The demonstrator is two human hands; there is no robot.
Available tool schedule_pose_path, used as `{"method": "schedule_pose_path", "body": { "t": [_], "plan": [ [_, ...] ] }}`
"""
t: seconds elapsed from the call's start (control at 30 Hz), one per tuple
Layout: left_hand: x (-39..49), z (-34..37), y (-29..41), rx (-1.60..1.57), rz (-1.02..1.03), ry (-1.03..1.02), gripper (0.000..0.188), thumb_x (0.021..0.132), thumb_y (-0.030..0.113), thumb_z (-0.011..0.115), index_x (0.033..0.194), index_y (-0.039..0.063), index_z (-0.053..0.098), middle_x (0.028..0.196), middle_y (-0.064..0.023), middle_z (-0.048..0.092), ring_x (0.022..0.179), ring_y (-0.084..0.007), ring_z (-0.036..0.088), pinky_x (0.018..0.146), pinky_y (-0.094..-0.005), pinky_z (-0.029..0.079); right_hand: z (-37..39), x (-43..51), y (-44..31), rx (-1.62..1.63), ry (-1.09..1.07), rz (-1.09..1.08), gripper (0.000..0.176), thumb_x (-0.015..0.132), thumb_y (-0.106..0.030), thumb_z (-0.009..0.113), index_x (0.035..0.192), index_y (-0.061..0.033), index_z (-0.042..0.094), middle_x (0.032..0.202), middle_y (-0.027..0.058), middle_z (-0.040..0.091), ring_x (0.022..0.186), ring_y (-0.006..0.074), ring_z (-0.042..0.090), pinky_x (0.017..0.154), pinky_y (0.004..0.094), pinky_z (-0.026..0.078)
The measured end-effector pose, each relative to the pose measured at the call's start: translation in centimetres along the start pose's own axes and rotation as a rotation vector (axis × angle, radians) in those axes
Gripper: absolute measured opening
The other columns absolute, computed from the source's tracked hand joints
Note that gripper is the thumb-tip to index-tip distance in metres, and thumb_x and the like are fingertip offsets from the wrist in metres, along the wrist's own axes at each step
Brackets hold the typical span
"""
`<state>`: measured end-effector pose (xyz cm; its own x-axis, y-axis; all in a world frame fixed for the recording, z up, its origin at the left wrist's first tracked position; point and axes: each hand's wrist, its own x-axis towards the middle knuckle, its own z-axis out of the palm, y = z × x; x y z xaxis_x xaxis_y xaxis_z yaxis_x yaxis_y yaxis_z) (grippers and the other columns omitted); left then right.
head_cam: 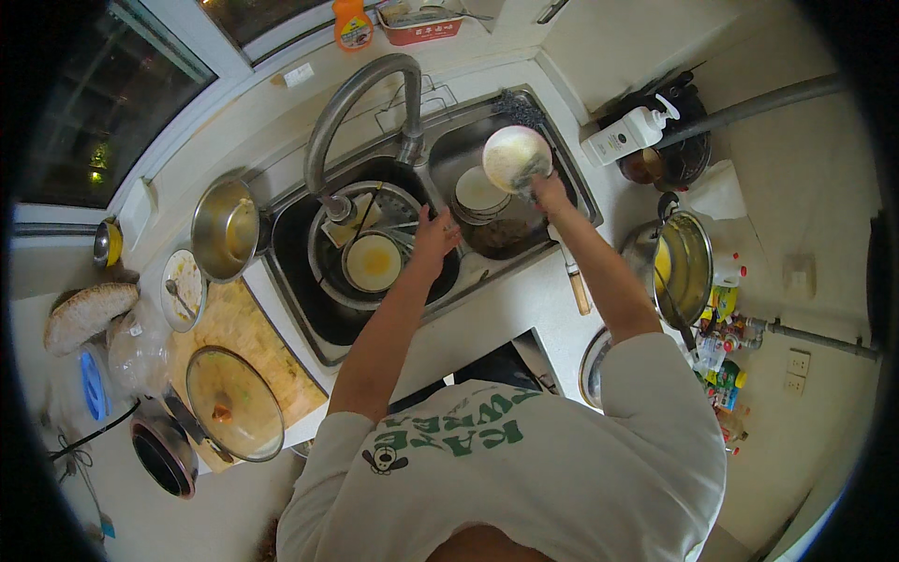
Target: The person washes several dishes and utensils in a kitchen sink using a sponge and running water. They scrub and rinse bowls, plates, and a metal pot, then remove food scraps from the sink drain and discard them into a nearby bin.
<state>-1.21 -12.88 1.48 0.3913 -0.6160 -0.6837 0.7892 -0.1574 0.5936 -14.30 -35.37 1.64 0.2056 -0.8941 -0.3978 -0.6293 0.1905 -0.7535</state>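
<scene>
My right hand (549, 191) grips the rim of a white bowl (511, 151) above the right basin (449, 151) of a steel double sink. A blurred grey scrubber (535, 170) lies between the fingers and the bowl's inside. Below are stacked white bowls (482, 190). Over the divider, next to the left basin (288, 281), my left hand (437, 237) has its fingers apart, with nothing visible in them. Inside that basin a metal colander (319, 270) holds a bowl with yellowish liquid (373, 263), chopsticks (368, 211) and a pale square item (345, 223).
The curved faucet (365, 70) arches over the left basin. A steel pot (225, 228), soiled plate (184, 289), cutting board (274, 351) and glass lid (235, 404) are on the left. Rightward are a wooden-handled knife (577, 284), pump bottle (621, 137) and pot with ladle (692, 281).
</scene>
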Motion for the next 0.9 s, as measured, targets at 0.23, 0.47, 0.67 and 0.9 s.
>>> {"method": "schedule_pose_path", "body": {
  "t": [0.23,0.47,0.67,0.9],
  "plan": [
    [-2.6,-2.8,-2.0,0.162,-0.081,-0.100,0.061,0.094,0.027,0.053,0.145,0.011,0.024,0.136,-0.0131,0.043,0.112,-0.0244,0.055,0.091,-0.0351,0.047,-2.4,6.2,-0.1,-0.774,0.287,-0.612,0.040,0.084,-0.009,0.051,0.122,-0.0072,0.041,0.106,0.0241,0.054,0.081,0.0430,0.062,0.067,0.0475,0.052],
    [-5.3,-5.9,-3.6,0.313,-0.127,-0.251,0.055,0.094,0.030,0.053,0.142,0.012,0.032,0.133,-0.0095,0.047,0.111,-0.0215,0.055,0.092,-0.0336,0.043,-3.9,6.2,-1.7,-0.830,0.297,-0.794,0.048,0.085,-0.002,0.048,0.130,-0.0160,0.039,0.107,0.0200,0.050,0.084,0.0412,0.061,0.069,0.0473,0.051],
    [-6.2,-4.0,-1.8,0.229,-0.138,-0.379,0.065,0.092,0.038,0.055,0.144,0.011,0.027,0.136,-0.0103,0.044,0.116,-0.0230,0.052,0.097,-0.0357,0.040,-3.3,9.8,4.6,-0.040,0.030,-0.416,0.047,0.084,-0.017,0.058,0.126,-0.0003,0.044,0.109,0.0238,0.059,0.097,0.0379,0.060,0.079,0.0442,0.047],
    [-4.2,-4.9,0.5,-0.195,-0.001,-0.283,0.076,0.088,0.027,0.063,0.146,0.017,0.014,0.146,-0.0115,0.027,0.124,-0.0333,0.045,0.100,-0.0428,0.040,3.5,-5.7,-1.5,-0.157,-0.766,-0.238,0.048,0.084,-0.028,0.057,0.120,0.0024,0.051,0.105,0.0160,0.060,0.093,0.0230,0.058,0.079,0.0342,0.047]
  ]
}}
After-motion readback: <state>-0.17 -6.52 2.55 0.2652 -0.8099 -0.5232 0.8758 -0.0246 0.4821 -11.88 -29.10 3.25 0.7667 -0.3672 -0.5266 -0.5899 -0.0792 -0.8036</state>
